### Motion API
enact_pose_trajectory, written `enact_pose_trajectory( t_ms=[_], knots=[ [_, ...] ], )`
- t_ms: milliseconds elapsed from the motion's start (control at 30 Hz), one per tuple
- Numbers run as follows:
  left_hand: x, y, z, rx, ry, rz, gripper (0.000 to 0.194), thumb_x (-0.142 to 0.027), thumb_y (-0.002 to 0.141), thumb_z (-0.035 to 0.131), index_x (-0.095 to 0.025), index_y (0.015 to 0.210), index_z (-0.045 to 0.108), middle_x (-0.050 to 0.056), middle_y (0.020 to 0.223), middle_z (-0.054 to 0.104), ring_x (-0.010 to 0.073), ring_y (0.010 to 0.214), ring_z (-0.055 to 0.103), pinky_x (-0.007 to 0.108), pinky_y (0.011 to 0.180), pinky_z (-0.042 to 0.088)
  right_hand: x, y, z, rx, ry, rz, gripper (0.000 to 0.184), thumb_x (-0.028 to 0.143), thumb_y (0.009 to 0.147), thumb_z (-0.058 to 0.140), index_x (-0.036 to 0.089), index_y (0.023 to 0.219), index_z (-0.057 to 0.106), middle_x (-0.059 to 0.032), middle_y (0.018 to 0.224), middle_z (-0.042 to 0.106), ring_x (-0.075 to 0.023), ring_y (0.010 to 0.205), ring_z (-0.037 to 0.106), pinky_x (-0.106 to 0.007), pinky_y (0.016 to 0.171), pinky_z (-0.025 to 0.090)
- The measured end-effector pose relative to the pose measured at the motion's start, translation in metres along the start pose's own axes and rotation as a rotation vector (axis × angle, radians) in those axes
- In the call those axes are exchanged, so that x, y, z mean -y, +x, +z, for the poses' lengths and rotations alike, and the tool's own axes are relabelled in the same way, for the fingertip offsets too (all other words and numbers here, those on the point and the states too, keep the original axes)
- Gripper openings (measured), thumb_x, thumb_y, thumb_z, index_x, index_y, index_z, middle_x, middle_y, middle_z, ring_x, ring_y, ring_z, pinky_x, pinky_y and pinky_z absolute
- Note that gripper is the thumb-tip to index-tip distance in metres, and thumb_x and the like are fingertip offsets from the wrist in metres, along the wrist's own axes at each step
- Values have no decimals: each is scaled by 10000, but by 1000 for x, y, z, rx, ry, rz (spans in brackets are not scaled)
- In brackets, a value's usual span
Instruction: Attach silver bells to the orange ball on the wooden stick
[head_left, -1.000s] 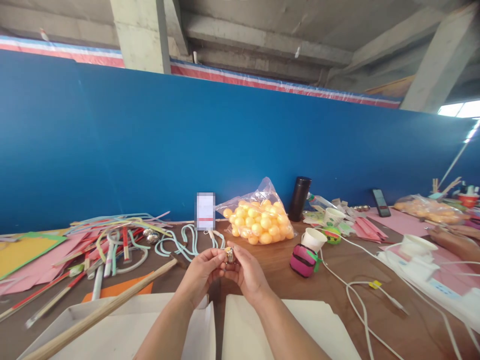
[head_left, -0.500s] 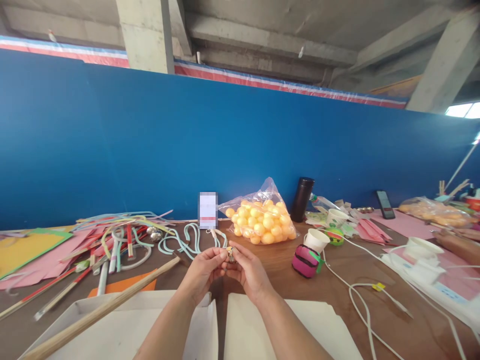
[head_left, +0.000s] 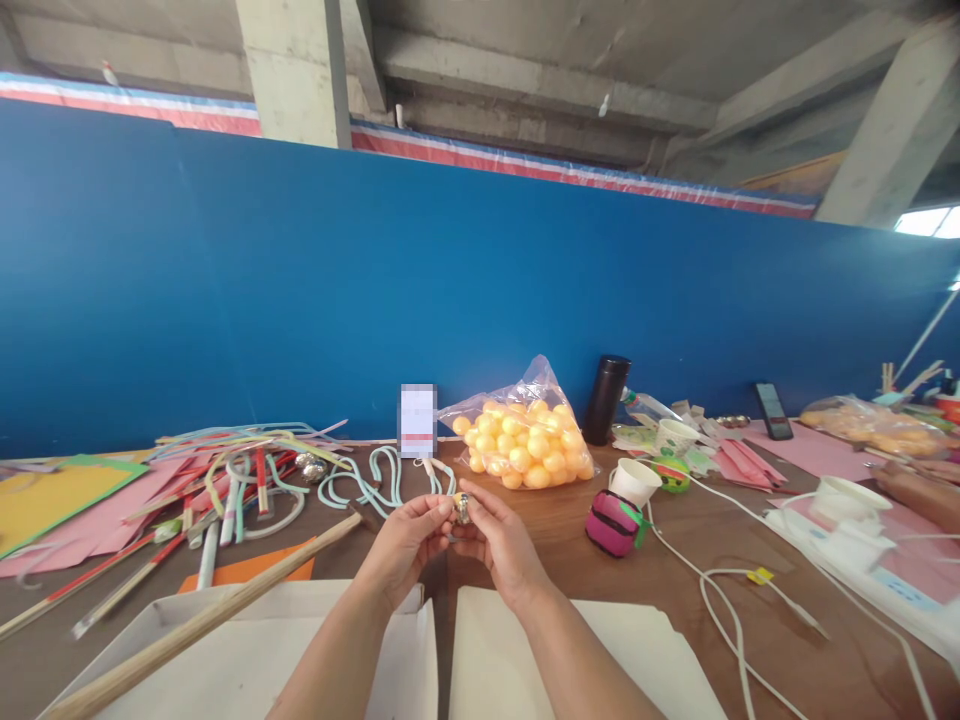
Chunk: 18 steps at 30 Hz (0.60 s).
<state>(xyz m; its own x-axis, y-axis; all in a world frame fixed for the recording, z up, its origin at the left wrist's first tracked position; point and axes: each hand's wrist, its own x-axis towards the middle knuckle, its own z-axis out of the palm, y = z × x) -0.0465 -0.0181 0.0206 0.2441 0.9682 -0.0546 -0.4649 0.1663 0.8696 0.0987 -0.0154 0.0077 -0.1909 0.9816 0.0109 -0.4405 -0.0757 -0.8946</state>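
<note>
My left hand (head_left: 405,545) and my right hand (head_left: 501,545) meet above the brown table (head_left: 660,570), fingertips pinched together on a small shiny metal bell (head_left: 462,510). Both hands are closed on it. Just beyond them lie looped pale-green cords (head_left: 367,480) and a clear bag of orange balls (head_left: 525,440). Two white paper sheets (head_left: 487,650) lie under my forearms.
A wooden stick (head_left: 202,625) slants across the left. Coloured paper strips and sticks (head_left: 225,480) pile at the left. A black flask (head_left: 606,400), paper cups (head_left: 634,480), a pink pouch (head_left: 609,522), white cables (head_left: 720,600) and a phone (head_left: 769,410) stand to the right. Another person's arm (head_left: 915,490) rests far right.
My hands stay pinched on the bell with almost no movement. The view has shifted slightly to the left, so the table things sit a little further right.
</note>
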Motion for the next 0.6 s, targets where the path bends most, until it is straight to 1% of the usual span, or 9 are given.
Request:
enact_pose_trajectory(
  t_ms=[133, 267, 500, 600],
  knots=[
    [1, 0, -2, -9, -16, 6, 195, -278, 687, 730, -123, 782, 660, -9, 649, 547, 38, 556, 501, 143, 535, 438, 0, 1, 2, -33, -18, 1, 465, 419, 743, 686, 179, 1132, 601, -68, 900, 697, -176, 746, 668, -264, 604, 522],
    [1, 2, -2, -37, -33, 2, 196, -270, 692, 728, -121, 795, 653, -13, 646, 539, 34, 557, 501, 136, 535, 446, 1, 0, 5, -31, -54, -5, 425, 421, 740, 688, 162, 1071, 622, -66, 882, 692, -164, 718, 655, -252, 589, 513],
    [-1, 3, -4, -45, -71, -19, 174, -243, 685, 732, -124, 779, 645, -17, 627, 545, 33, 545, 511, 132, 543, 459, 3, -1, 6, -40, -75, -2, 448, 425, 690, 724, 169, 1048, 644, -56, 860, 684, -153, 683, 637, -243, 562, 506],
    [-1, 2, -4, -40, -60, -44, 174, -245, 683, 735, -125, 774, 649, -15, 624, 555, 33, 537, 515, 133, 541, 461, 1, 0, 4, -41, -86, -13, 439, 425, 700, 715, 174, 1054, 648, -54, 858, 681, -149, 681, 630, -241, 560, 507]
  ],
)
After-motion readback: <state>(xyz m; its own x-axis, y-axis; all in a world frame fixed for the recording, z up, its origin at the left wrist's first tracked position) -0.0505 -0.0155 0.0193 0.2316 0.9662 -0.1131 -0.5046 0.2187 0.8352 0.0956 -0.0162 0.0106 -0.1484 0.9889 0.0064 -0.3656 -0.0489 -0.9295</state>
